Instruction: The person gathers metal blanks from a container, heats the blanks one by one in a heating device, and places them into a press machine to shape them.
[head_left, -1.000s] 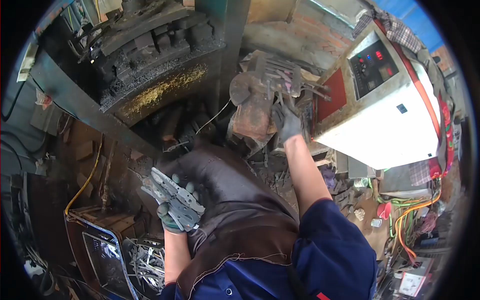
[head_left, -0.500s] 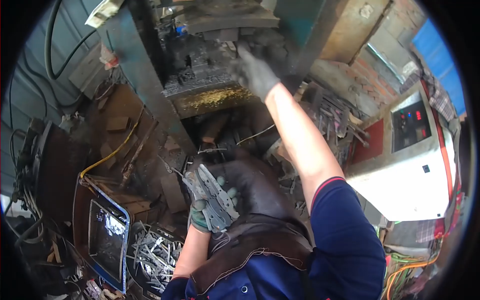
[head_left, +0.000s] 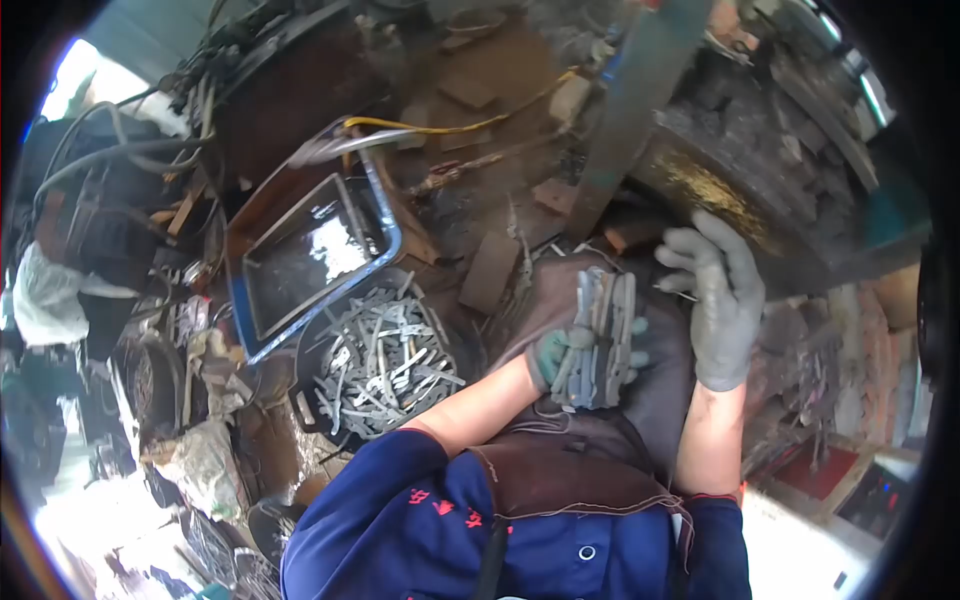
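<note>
Over the dark apron, my gloved left hand is wrapped round a stack of flat grey metal pieces. The pieces stand side by side, their long edges running away from me. To the right of the stack, my right hand is raised in a grey glove. Its fingers are spread and slightly bent, and no piece shows in its palm. A round black tub at my left holds a heap of loose metal strips.
A blue-rimmed frame with a water-like reflecting surface stands beyond the tub. The press with yellow grains on its ledge is at the upper right. Bricks and a yellow cable lie ahead.
The view has swung left. My right hand has come back from the press to beside the stack, its fingers now spread. My left hand still holds the metal pieces.
</note>
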